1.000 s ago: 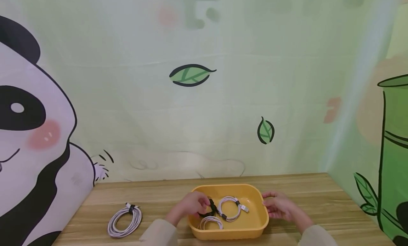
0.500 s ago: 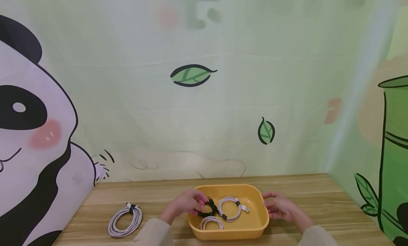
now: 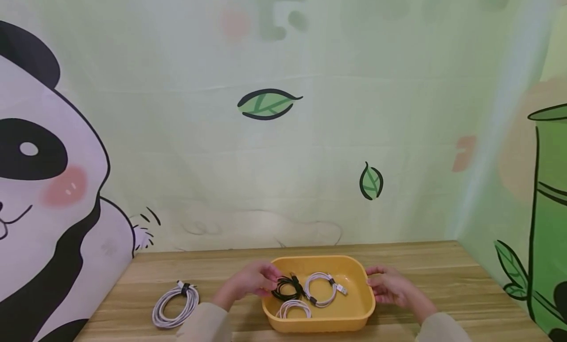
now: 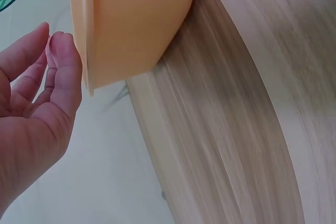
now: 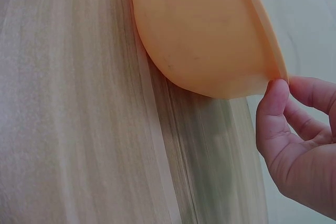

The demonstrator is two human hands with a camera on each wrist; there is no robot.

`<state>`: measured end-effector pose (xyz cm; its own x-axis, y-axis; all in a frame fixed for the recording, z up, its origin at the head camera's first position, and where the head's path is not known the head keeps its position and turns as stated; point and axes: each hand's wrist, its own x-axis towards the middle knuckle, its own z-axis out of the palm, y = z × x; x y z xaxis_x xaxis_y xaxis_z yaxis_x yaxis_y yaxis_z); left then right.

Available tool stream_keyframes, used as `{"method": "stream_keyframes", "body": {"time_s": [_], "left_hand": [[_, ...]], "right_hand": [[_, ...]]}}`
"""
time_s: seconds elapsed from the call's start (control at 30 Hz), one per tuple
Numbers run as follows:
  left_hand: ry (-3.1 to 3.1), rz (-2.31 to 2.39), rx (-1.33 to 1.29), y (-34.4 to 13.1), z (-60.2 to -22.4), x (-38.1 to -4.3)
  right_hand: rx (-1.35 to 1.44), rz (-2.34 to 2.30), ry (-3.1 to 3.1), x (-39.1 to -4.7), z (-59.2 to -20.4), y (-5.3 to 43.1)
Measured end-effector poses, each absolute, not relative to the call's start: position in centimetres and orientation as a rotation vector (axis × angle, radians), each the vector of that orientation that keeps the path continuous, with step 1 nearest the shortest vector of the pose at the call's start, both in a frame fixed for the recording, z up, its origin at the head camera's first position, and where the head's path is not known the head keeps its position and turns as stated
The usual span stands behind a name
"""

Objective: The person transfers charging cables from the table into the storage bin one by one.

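Observation:
A yellow plastic basin [image 3: 321, 325] holds a coiled black cable [image 3: 290, 288], a coiled white USB cable [image 3: 320, 289] and a smaller white coil [image 3: 294, 310]. My left hand [image 3: 256, 279] is at the basin's left rim, fingers loosely bent and holding nothing, right beside the black cable. In the left wrist view those fingertips [image 4: 64, 48] are close to the rim. At the opposite end my right hand [image 3: 390, 286] pinches the right rim, with the thumb [image 5: 274, 98] on the outer wall in the right wrist view.
On the wooden table [image 3: 443, 283] to the left lies another coiled white cable [image 3: 176, 305] with a black strap, partly behind my left sleeve [image 3: 204, 325]. A cloth backdrop [image 3: 199, 135] printed with a panda and leaves stands behind the table.
My left hand has let go of the black cable inside the basin and drawn back leftward to the rim. The right hand has stayed at the right rim.

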<state>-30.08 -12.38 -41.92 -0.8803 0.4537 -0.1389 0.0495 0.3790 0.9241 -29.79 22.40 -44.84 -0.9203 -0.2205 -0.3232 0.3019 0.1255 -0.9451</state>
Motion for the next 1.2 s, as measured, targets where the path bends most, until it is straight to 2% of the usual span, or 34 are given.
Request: {"method": "stream_keyframes", "body": {"time_s": [1.2], "left_hand": [[2.3,1.52,0.291,-18.6,-42.4,-29.2]], "right_hand": [[0.071,-1.824,2.027,-29.7,-44.4,22.4]]}}
